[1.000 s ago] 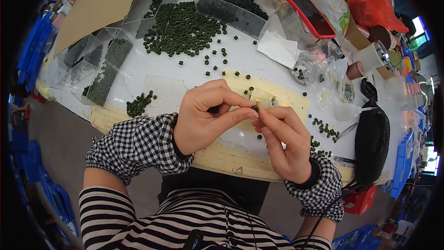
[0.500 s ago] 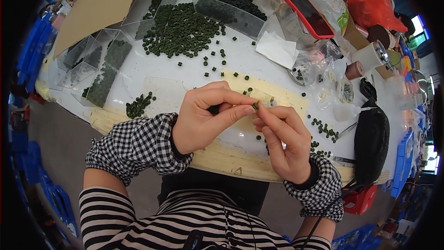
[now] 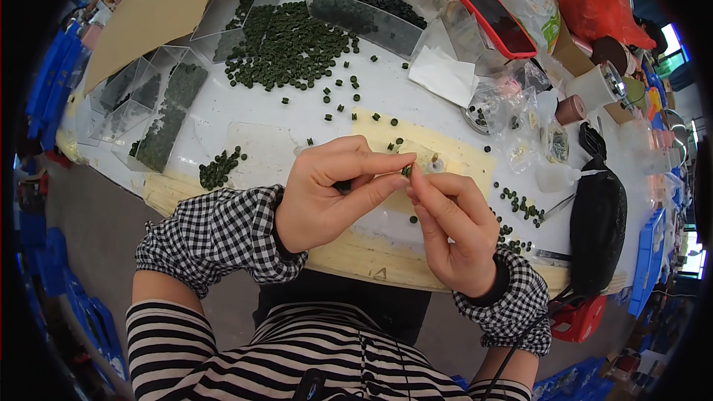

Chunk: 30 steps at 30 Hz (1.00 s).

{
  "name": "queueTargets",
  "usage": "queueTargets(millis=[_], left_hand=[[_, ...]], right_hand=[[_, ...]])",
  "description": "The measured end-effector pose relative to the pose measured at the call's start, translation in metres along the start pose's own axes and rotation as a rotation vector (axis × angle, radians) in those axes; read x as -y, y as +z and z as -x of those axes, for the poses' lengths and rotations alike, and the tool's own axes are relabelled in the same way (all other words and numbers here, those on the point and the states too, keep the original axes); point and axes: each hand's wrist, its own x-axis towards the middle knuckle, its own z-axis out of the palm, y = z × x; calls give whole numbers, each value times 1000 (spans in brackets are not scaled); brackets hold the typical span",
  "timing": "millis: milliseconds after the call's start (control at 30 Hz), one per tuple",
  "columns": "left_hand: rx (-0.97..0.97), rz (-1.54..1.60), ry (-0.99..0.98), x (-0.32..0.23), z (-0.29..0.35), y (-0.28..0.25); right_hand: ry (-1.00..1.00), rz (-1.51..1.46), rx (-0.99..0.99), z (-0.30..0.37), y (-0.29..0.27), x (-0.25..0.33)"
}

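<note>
Thumb and forefinger of my left hand [image 3: 323,189] pinch a small dark green spool-shaped piece [image 3: 406,171] above the table's near side. The fingertips of my right hand [image 3: 459,232] meet at the same piece from the other side, covering most of it. Beneath my hands lies a pale yellow sheet [image 3: 475,171], with a small whitish item [image 3: 434,164] just beyond my fingers. Like pieces are scattered past my hands, leading to a large dark green heap [image 3: 286,48]. A small cluster [image 3: 220,169] sits left of my left wrist, and several loose pieces [image 3: 522,206] lie right of my right hand.
Clear plastic trays [image 3: 167,115] with green pieces stand at the left, beside a cardboard flap [image 3: 152,18]. A clear box [image 3: 371,18] is at the back. To the right are folded white tissue [image 3: 443,74], a red-cased phone [image 3: 490,15], plastic bags [image 3: 520,115] and a black pouch [image 3: 598,215].
My fingertips have shifted slightly around the green piece, and less of it shows. Both hands stay pinched together in nearly the same place; the view has moved a little.
</note>
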Motion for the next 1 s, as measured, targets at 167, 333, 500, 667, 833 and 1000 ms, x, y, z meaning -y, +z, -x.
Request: queueTargets(millis=[167,333,500,667,833,1000], left_hand=[[-5,6,7,0,-1,0],[-8,3,4,1,0,0],[-9,19,-2,2,0,0],[-26,15,8,2,0,-1],[-48,33,-38,3,0,-1],[-26,143,-53,4,-1,4]], right_hand=[[2,-4,3,0,0,0],[9,-17,-2,0,1,0],[18,-19,-3,1,0,0],[17,-22,-3,0,0,1],[17,-19,2,-1,0,1],[-7,32,-53,-3,-4,3]])
